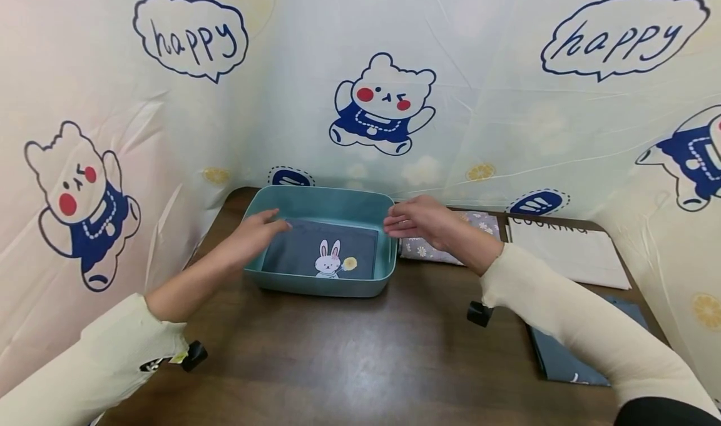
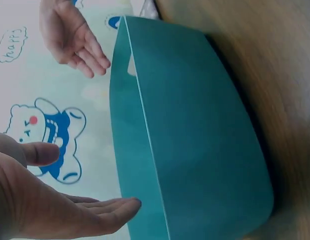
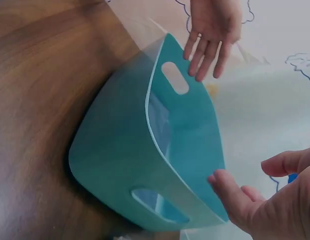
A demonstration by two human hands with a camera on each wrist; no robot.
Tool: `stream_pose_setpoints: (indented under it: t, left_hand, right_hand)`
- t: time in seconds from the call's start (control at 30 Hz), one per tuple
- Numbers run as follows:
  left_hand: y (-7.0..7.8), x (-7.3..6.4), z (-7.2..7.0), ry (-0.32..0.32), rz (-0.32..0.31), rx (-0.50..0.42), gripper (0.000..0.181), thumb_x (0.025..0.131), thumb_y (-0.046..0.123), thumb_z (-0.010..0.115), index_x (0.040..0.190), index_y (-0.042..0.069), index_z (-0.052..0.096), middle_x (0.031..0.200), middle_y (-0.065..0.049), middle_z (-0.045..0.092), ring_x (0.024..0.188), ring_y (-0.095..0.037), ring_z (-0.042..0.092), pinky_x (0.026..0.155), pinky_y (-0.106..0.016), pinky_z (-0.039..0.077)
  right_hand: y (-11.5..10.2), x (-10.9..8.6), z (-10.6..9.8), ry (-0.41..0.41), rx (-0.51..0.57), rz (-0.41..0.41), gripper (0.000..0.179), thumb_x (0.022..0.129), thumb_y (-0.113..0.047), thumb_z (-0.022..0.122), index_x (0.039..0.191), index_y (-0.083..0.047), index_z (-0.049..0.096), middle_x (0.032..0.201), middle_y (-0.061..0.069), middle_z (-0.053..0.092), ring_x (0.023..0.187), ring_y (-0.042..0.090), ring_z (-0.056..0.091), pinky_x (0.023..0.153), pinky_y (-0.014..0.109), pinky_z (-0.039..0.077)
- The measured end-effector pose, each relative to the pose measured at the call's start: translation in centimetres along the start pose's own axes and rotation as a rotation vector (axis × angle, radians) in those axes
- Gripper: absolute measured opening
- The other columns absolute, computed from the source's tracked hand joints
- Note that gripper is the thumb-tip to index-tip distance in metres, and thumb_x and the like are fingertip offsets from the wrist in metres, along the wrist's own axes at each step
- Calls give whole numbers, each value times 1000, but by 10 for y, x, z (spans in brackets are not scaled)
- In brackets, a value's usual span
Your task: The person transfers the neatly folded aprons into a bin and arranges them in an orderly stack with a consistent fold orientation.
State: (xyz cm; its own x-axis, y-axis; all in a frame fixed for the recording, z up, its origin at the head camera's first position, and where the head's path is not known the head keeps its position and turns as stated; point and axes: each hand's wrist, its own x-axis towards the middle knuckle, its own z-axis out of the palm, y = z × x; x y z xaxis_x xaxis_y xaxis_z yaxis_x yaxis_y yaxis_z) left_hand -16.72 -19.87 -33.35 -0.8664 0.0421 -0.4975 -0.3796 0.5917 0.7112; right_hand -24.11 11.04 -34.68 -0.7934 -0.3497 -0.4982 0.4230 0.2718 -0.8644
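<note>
Sleeved forearms reach over the brown table (image 1: pixel 349 351) toward the teal bin (image 1: pixel 315 283) at its back edge. A folded grey rabbit cloth (image 1: pixel 323 251) already lies flat inside; three more cloths wait along the right edge, seemingly unpacked. Left hand (image 1: pixel 256 232) and right hand (image 1: pixel 419 221) hover at the rims, fingers released, grasping nothing. Only the wrist views show the bin's handle slots; only the head view shows the cloth.

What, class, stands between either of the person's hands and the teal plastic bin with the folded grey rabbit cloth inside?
Nothing visible does. The left hand hovers open at the left rim of the teal plastic bin, the right hand open at its right rim. Only the folded grey rabbit cloth lies inside, below the fingers.
</note>
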Motion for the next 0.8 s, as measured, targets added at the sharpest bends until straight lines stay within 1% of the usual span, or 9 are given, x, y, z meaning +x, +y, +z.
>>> stream_pose_setpoints:
  t: [0.13, 0.2, 0.27, 0.3, 0.4, 0.5, 0.63, 0.73, 0.8]
  left_hand:
    - [3, -3, 12, -59, 52, -96, 72, 107, 31, 40, 163, 1, 8, 168, -25, 19, 152, -47, 27, 123, -63, 23]
    - [6, -5, 21, -81, 88, -151, 69, 107, 28, 40, 163, -1, 11, 164, -27, 30, 148, -45, 37, 123, -59, 28]
    - [10, -7, 30, -98, 129, -201, 66, 107, 25, 40, 162, -2, 16, 161, -25, 37, 147, -41, 41, 123, -55, 29]
    - [13, -8, 35, -108, 145, -220, 64, 107, 24, 40, 162, -2, 18, 161, -23, 38, 147, -39, 42, 124, -55, 28]
    - [22, -16, 49, -152, 205, -261, 60, 107, 23, 39, 160, 0, 25, 160, -19, 42, 146, -36, 45, 124, -55, 28]
    - [33, -25, 63, -187, 241, -310, 57, 107, 22, 41, 159, 3, 31, 158, -16, 46, 144, -35, 48, 123, -57, 29]
    - [45, -31, 90, -223, 225, -330, 57, 106, 23, 46, 159, 7, 34, 157, -12, 49, 143, -35, 50, 124, -61, 24]
    - [52, -30, 111, -247, 218, -315, 60, 104, 22, 49, 160, 9, 33, 158, -10, 48, 144, -35, 47, 124, -61, 20]
    - [57, -27, 126, -247, 235, -303, 62, 102, 20, 51, 160, 10, 33, 158, -9, 48, 146, -34, 45, 125, -59, 21]
  right_hand:
    - [4, -5, -18, 20, -9, -11, 45, 106, -16, 49, 144, 8, 45, 146, 27, 54, 123, 33, 65, 105, 41, 54]
    - [7, -10, -30, 30, -26, -17, 46, 106, -18, 48, 144, 8, 45, 147, 26, 53, 115, 27, 68, 98, 35, 57]
    - [11, -15, -43, 47, -39, -8, 45, 106, -19, 47, 143, 7, 45, 144, 25, 54, 107, 20, 69, 91, 29, 59]
    - [13, -18, -49, 52, -44, -6, 46, 106, -19, 47, 144, 7, 44, 144, 24, 53, 103, 16, 68, 89, 26, 59]
    - [21, -27, -68, 69, -39, 4, 47, 107, -20, 45, 146, 7, 41, 147, 24, 50, 98, 10, 66, 88, 24, 57]
    - [29, -37, -85, 90, -30, 4, 49, 108, -22, 44, 148, 6, 39, 145, 20, 51, 96, 6, 66, 90, 23, 56]
    - [42, -48, -108, 125, -28, 19, 49, 108, -24, 45, 147, 4, 41, 131, 10, 58, 94, 3, 67, 87, 21, 56]
    - [53, -53, -123, 156, -36, 14, 45, 108, -24, 46, 143, 4, 44, 120, 2, 61, 93, 4, 66, 85, 20, 56]
    - [60, -56, -133, 185, -48, -1, 44, 108, -24, 46, 141, 4, 45, 112, -3, 62, 92, 2, 66, 85, 20, 56]
